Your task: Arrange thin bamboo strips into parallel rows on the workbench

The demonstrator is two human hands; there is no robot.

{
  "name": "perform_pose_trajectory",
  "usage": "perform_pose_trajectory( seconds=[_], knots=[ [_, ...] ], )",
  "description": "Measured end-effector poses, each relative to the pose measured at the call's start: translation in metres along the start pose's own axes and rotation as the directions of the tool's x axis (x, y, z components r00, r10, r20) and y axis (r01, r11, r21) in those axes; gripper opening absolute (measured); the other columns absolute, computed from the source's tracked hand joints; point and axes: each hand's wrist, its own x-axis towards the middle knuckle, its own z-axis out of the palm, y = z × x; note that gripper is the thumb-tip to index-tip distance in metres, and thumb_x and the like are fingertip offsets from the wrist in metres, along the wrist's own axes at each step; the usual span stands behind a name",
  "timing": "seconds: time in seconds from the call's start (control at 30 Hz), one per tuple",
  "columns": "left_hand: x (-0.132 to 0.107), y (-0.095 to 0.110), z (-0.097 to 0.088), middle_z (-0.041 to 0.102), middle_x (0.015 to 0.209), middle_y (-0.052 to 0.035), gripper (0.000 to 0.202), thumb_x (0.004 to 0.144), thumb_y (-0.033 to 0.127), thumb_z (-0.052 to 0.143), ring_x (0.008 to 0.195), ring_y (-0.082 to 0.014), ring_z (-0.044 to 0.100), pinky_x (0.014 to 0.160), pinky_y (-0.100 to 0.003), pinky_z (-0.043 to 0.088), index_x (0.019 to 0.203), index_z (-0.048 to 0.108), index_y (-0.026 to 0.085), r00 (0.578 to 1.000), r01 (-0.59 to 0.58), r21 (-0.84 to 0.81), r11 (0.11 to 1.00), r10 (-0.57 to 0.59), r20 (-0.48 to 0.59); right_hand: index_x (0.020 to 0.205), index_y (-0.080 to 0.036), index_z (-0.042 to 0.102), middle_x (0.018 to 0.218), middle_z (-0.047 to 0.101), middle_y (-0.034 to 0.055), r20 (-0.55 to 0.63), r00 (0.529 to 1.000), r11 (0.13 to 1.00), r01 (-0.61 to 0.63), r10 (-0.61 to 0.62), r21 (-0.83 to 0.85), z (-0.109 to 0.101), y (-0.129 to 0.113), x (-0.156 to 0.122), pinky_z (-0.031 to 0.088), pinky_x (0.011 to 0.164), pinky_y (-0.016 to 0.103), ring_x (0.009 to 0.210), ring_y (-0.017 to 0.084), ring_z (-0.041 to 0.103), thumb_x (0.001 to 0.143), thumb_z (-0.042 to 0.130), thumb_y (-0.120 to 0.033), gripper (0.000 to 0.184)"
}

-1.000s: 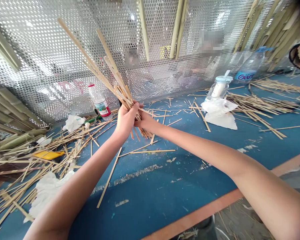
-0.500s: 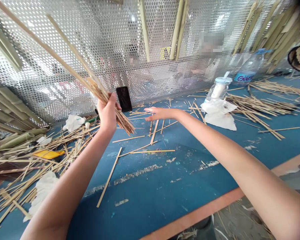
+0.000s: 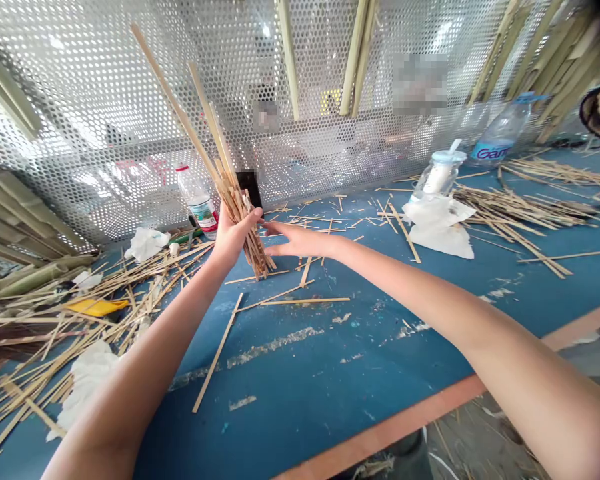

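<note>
A bundle of thin bamboo strips (image 3: pixel 237 200) is gripped in my left hand (image 3: pixel 233 233). It stands nearly upright, leaning a little left, its lower ends close to or on the blue table (image 3: pixel 300 380); which of the two I cannot tell. A few strips reach much higher than the others. Just right of the bundle, my right hand (image 3: pixel 300 240) has its fingers stretched apart, with the tips near the lower part of the strips. Whether they touch is unclear. Loose strips (image 3: pixel 305 302) lie on the table below and behind both hands.
A dark phone (image 3: pixel 250 190) and a bottle with a red cap (image 3: pixel 200 203) stand by the perforated metal screen (image 3: pixel 220 80). Strips and crumpled tissue (image 3: pixel 147 245) cover the left side. At right are a lidded cup (image 3: pixel 440 173), more tissue, a large bottle (image 3: pixel 503 137) and piled strips (image 3: pixel 530 213).
My left hand has tipped the bundle from a strong leftward slant to nearly upright and moved slightly right. My right hand has come left toward it. The red-capped bottle now shows.
</note>
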Motion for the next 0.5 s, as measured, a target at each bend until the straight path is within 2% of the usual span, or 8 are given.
perform_pose_trajectory(
  seconds=[0.17, 0.27, 0.4, 0.5],
  knots=[
    [-0.006, -0.004, 0.004, 0.058, 0.087, 0.0004, 0.053, 0.070, 0.049, 0.080, 0.073, -0.0177, 0.063, 0.068, -0.033, 0.055, 0.104, 0.049, 0.023, 0.995, 0.048, 0.028, 0.998, -0.050, 0.086, 0.153, -0.018, 0.030, 0.149, 0.048, 0.0148, -0.033, 0.999, 0.999, -0.004, 0.005, 0.048, 0.024, -0.003, 0.002, 0.038, 0.115, 0.049, 0.135, 0.030, 0.048, 0.086, 0.068, -0.042, 0.081],
    [-0.009, -0.006, 0.008, 0.060, 0.096, -0.0015, 0.057, 0.069, 0.050, 0.079, 0.086, -0.0200, 0.063, 0.077, -0.034, 0.054, 0.109, 0.048, 0.024, 0.993, 0.032, 0.055, 0.998, -0.038, 0.111, 0.149, -0.017, 0.035, 0.148, 0.048, 0.0167, -0.076, 0.996, 0.997, -0.044, 0.048, 0.056, 0.031, 0.000, 0.003, 0.038, 0.114, 0.052, 0.134, 0.033, 0.049, 0.081, 0.072, -0.044, 0.082],
    [-0.013, -0.008, 0.015, 0.062, 0.105, -0.0041, 0.057, 0.070, 0.050, 0.076, 0.102, -0.0223, 0.060, 0.090, -0.034, 0.050, 0.111, 0.048, 0.022, 0.992, -0.009, 0.100, 0.995, -0.004, 0.127, 0.134, -0.016, 0.052, 0.133, 0.061, 0.0151, -0.094, 0.992, 0.987, -0.075, 0.089, 0.141, 0.035, 0.008, 0.005, 0.044, 0.109, 0.052, 0.123, 0.032, 0.058, 0.081, 0.072, -0.040, 0.062],
    [-0.015, -0.005, 0.021, 0.062, 0.107, -0.0048, 0.053, 0.074, 0.050, 0.072, 0.105, -0.0233, 0.058, 0.091, -0.034, 0.047, 0.112, 0.050, 0.021, 0.963, -0.028, 0.183, 0.983, -0.022, 0.269, 0.120, -0.017, 0.061, 0.121, 0.068, 0.0105, -0.140, 0.988, 0.977, -0.029, 0.059, 0.210, 0.037, 0.016, 0.013, 0.044, 0.109, 0.051, 0.117, 0.030, 0.061, 0.079, 0.072, -0.031, 0.045]
  ],
)
